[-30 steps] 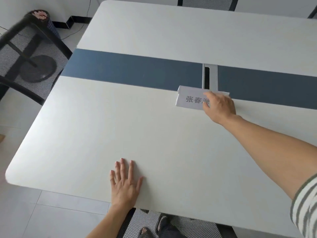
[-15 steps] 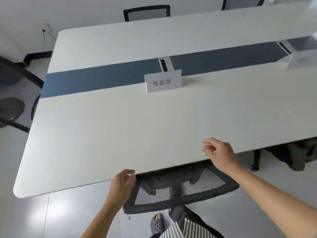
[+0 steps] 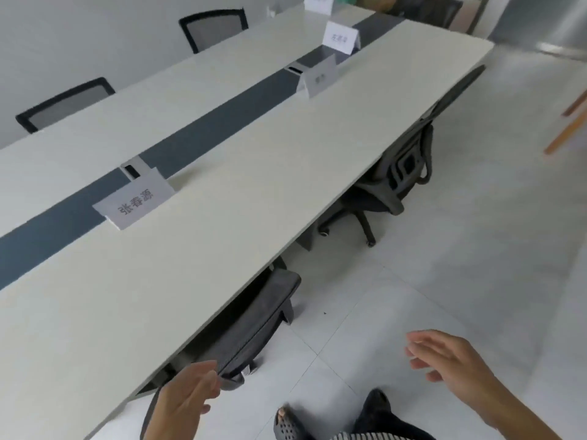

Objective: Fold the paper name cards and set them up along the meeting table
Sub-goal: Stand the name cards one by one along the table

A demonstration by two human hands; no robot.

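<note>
A folded white name card (image 3: 135,199) with black characters stands on the long white meeting table (image 3: 222,192), beside the dark centre strip. Further along the strip stand a second name card (image 3: 319,77) and a third name card (image 3: 340,38); the edge of another name card (image 3: 318,3) shows at the top. My left hand (image 3: 184,398) hangs off the table's near edge with relaxed fingers, holding nothing. My right hand (image 3: 451,363) is out over the floor, fingers spread and empty.
A black mesh chair (image 3: 254,325) is tucked under the table next to my left hand, and another black chair (image 3: 403,166) sits further along. Two chair backs (image 3: 63,103) show on the far side. Grey tiled floor (image 3: 460,249) lies to the right, with wooden legs (image 3: 568,122) at the edge.
My right hand let go of the standing name card and both hands drew back off the table. The view has swung right, down the table's length.
</note>
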